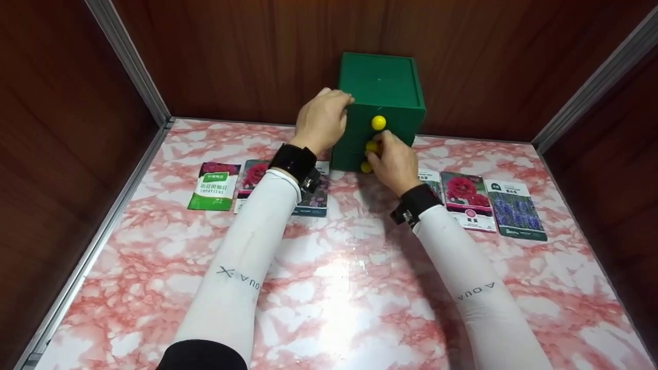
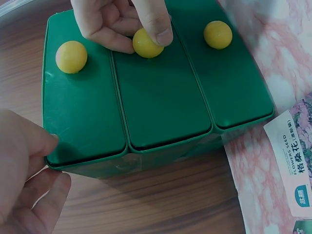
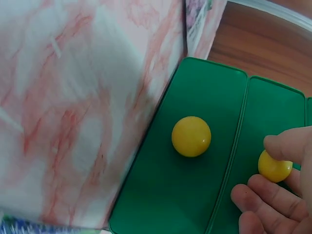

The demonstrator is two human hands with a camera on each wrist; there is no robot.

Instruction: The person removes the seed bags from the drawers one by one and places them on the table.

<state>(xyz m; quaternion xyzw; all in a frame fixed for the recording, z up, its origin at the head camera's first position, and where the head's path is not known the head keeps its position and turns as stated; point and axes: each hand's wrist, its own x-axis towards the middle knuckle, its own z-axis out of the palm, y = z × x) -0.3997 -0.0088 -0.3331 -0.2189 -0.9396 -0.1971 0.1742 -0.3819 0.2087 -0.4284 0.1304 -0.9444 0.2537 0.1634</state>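
A green three-drawer box (image 1: 380,79) stands against the back wall, a yellow ball knob on each drawer front. My left hand (image 1: 320,121) grips the box's upper left front corner, thumb on the front face and fingers round the side. With thumb and fingers, my right hand (image 1: 397,160) pinches the middle knob (image 2: 147,45). Above it is the top knob (image 1: 379,122), and below it the bottom knob (image 3: 191,136); no hand is on either. All three drawer fronts look flush in the left wrist view.
Flower seed packets lie on both sides of the box: a green and white packet (image 1: 212,186) at the far left, a red-flower packet (image 1: 467,200) and a purple-flower packet (image 1: 516,209) at right. Wood-patterned panels (image 1: 247,56) enclose the marbled red and white table (image 1: 329,288).
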